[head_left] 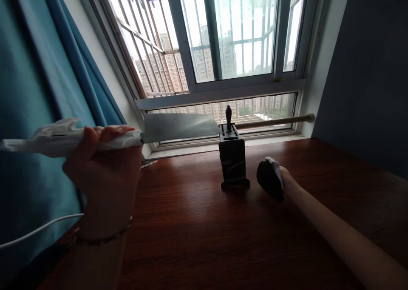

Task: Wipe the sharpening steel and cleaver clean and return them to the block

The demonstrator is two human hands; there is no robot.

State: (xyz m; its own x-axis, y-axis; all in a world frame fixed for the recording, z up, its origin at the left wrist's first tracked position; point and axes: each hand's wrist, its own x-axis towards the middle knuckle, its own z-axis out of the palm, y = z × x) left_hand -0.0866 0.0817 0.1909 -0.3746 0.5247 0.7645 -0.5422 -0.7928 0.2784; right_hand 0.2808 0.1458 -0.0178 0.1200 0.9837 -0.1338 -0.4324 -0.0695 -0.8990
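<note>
Barred window (223, 30) fills the far wall, tower blocks outside, flat daylight. Teal curtain (38, 69) hangs down the left side, dark wall on the right.

Dark wooden bench (204, 230) runs up to the sill, glossy, with glare patches. White cable (38, 230) trails in from the left edge.

Left hand (102, 175) is raised near the camera, grip closed around the paper-wrapped handle of a cleaver (178, 127). Broad blade is level, pointing right, its tip just at the top of the knife block (232, 158).

Block stands upright mid-bench, close to the sill, with one dark knife handle (228, 116) sticking out of the top.

Right hand (280, 181) rests on the bench just right of the block, grip closed on a dark cloth (270, 179) with a bit of white showing. Not touching the block as far as I can tell.

My read: cleaver is being wiped or handled next to its block. Any next move needs the blade kept flat and away from the right forearm (334, 234), which lies across the bench.

Small thing: thin bracelet (102, 239) on the left wrist.
</note>
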